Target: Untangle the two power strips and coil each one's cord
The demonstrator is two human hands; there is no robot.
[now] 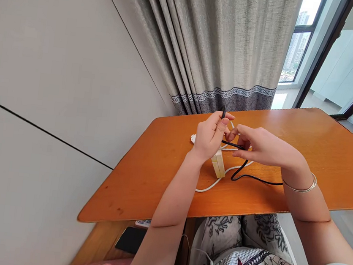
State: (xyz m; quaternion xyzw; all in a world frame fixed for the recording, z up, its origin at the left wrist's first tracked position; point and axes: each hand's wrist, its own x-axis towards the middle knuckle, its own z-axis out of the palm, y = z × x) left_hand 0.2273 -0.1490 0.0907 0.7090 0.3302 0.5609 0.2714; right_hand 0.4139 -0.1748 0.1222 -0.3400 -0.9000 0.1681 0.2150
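Note:
My left hand (208, 135) is closed round a loop of black cable (254, 178) above the orange wooden table (306, 134). My right hand (259, 145) pinches the same cable just to the right; its free end trails across the table towards my right wrist. Under my hands lie a cream power strip (218, 163) and its white cord (210, 188), which curls towards the table's front edge.
A grey curtain (218, 48) hangs behind the table, with a plain wall on the left and a window on the right. A dark phone (130, 239) lies on a lower shelf under the table's front edge. Patterned fabric covers my lap.

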